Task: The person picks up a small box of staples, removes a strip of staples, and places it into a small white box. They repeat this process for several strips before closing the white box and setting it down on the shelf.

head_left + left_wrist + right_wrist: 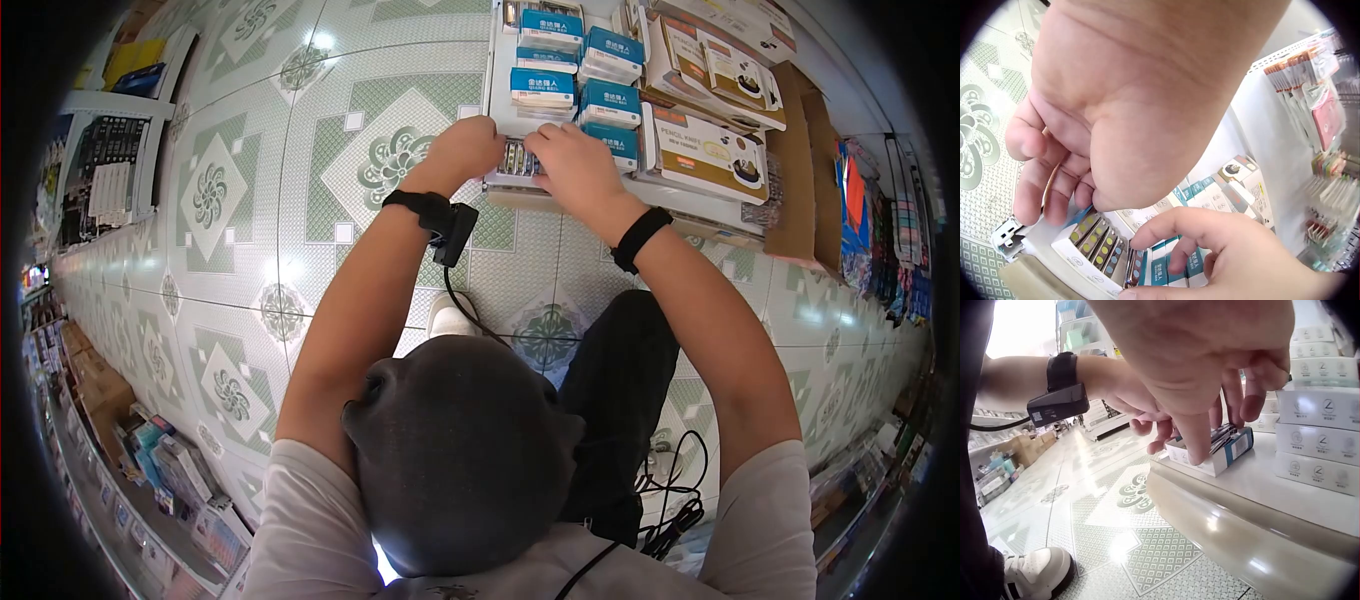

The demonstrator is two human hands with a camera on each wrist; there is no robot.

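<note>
A small open white-and-blue box stands at the counter's front corner. Slim packs with yellow-green and blue dots stand in a row inside it. My left hand is at the box's left end, fingers bent and thumb tip hidden; I cannot tell whether it grips the box. My right hand holds the other end, one digit against the box's front wall and other fingertips over the packs. Closed blue-and-white boxes stand in stacks just behind the hands.
White-and-brown cartons marked PENCIL KNIFE stand right of the stacks on the white counter, which has a rounded front edge. A brown cardboard box lies farther right. Hanging packets line the wall. Shelves stand left across the tiled floor.
</note>
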